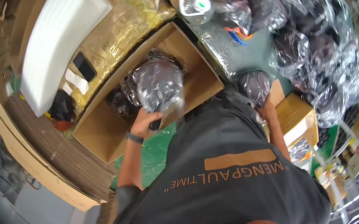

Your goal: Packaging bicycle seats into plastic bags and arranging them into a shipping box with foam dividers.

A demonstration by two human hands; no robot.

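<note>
My left hand (146,120) is closed at the near end of a dark, rounded item in a clear plastic bag (160,84), over the open cardboard box (198,69). A small black part shows by its fingers. Other dark bagged items (118,100) lie deeper in the box, partly covered by this one. On the right, my right hand (266,109) grips a second dark bagged item (255,87) by its near edge, beside the table. What exactly is inside the bags I cannot tell through the glare.
A large heap of bagged dark items (313,45) covers the table's right side. A clear bottle with a white handle (195,6) stands at the back. White foam (61,37) and a black phone (84,67) lie left, above stacked flat cardboard (61,143). A small carton (294,118) is at right.
</note>
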